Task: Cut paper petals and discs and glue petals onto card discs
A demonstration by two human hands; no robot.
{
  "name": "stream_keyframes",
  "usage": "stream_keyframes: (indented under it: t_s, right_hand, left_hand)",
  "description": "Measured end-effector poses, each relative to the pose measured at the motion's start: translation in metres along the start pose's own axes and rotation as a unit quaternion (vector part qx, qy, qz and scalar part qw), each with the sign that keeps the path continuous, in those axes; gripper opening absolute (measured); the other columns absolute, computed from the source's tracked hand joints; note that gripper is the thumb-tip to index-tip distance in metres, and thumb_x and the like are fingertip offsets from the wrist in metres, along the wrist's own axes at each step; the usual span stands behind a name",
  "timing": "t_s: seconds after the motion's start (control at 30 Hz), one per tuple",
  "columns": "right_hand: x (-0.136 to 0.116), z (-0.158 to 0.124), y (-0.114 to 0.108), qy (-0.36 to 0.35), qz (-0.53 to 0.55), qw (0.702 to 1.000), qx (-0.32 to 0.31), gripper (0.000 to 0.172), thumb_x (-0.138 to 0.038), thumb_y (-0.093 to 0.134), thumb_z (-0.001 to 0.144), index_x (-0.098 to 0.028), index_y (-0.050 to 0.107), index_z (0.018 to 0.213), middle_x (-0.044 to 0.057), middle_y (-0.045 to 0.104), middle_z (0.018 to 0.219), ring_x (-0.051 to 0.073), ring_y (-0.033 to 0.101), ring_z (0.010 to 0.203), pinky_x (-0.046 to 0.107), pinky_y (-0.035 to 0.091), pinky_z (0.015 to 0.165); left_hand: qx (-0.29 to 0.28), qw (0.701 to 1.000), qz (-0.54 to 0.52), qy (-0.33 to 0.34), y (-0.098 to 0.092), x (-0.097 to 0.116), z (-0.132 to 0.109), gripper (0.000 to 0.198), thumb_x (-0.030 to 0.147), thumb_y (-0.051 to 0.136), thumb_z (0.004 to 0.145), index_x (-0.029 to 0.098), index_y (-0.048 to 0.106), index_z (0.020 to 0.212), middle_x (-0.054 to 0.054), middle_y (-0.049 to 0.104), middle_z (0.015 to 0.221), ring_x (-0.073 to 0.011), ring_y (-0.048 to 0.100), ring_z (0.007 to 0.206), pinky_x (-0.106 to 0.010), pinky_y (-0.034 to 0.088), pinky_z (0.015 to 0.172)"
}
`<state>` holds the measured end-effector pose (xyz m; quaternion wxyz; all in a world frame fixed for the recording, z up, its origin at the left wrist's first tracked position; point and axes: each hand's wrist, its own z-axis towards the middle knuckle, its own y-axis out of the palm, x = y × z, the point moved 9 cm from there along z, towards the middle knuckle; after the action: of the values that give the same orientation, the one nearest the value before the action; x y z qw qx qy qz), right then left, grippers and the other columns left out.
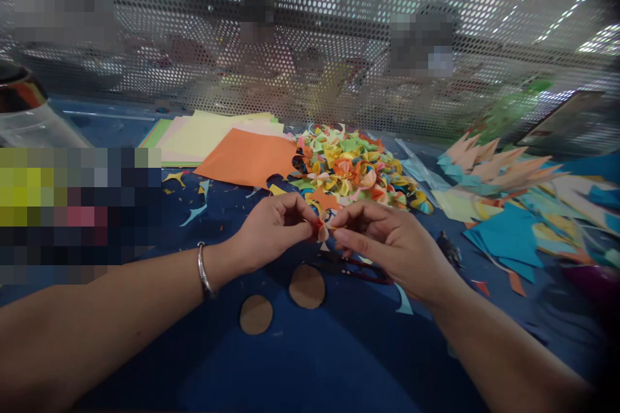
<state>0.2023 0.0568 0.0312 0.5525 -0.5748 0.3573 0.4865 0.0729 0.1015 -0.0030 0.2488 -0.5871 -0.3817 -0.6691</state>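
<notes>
Between my fingertips, near the middle of the view, is a small pinkish paper flower [323, 230]. My left hand [278, 229] pinches it between thumb and forefinger. From the other side, my right hand [382, 235] closes thumb and forefinger at its edge, where a bit of yellow shows; whether that bit belongs to the flower I cannot tell. Just beyond both hands lies a heap of folded paper flowers [349, 164] in many colours. Under my right hand is a pair of dark-handled scissors [371, 273], partly hidden. Two round brown cardboard discs [307, 286] lie nearer to me.
Behind the heap's left side are stacked coloured sheets [213, 132] with a cut orange sheet [247, 158] on top. Blue paper pieces [508, 239] and peach folded points [494, 161] lie right. Paper scraps dot the blue table [300, 361]. A perforated metal screen [329, 64] stands behind.
</notes>
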Motion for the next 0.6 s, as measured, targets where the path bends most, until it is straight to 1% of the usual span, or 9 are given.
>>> stream_keyframes:
  t_s: [0.13,0.23,0.43,0.6]
  right_hand:
    - [0.0012,0.0002,0.0016,0.006,0.0,1.0,0.002,0.023,-0.039,0.079,0.083,-0.021,0.069,0.092,0.001,0.07,0.082,0.012,0.064,0.063,0.025,0.057,0.06]
    - [0.0015,0.0008,0.0041,0.0,0.012,1.0,-0.008,0.022,-0.039,0.08,0.082,-0.021,0.069,0.091,0.002,0.069,0.081,0.013,0.064,0.067,0.025,0.056,0.062]
    - [0.0037,0.0007,0.0049,0.004,0.024,1.0,-0.011,0.025,-0.038,0.08,0.082,-0.021,0.067,0.093,0.002,0.068,0.082,0.014,0.065,0.07,0.025,0.056,0.062]
    - [0.0028,0.0004,0.0045,0.005,0.02,1.0,-0.011,0.026,-0.039,0.08,0.081,-0.022,0.066,0.095,0.002,0.071,0.084,0.015,0.068,0.073,0.027,0.057,0.065]
  left_hand:
    - [0.017,0.999,-0.022,-0.02,-0.0023,-0.0027,-0.0011,0.017,0.016,0.077,0.071,0.015,0.061,0.078,0.0,0.073,0.074,-0.0092,0.068,0.071,-0.026,0.055,0.074]
    - [0.018,0.999,-0.036,-0.022,-0.0023,-0.0035,-0.0013,0.018,0.016,0.078,0.071,0.015,0.061,0.077,0.0,0.073,0.074,-0.0087,0.068,0.07,-0.025,0.055,0.074]
    - [0.012,0.999,-0.047,-0.013,-0.0009,-0.002,-0.0004,0.019,0.016,0.079,0.072,0.014,0.061,0.077,0.0,0.073,0.073,-0.0088,0.069,0.07,-0.024,0.055,0.073]
    - [0.015,0.999,-0.051,0.001,-0.0018,0.0023,-0.0012,0.021,0.019,0.082,0.073,0.014,0.062,0.077,0.0,0.073,0.073,-0.0087,0.069,0.069,-0.024,0.055,0.072]
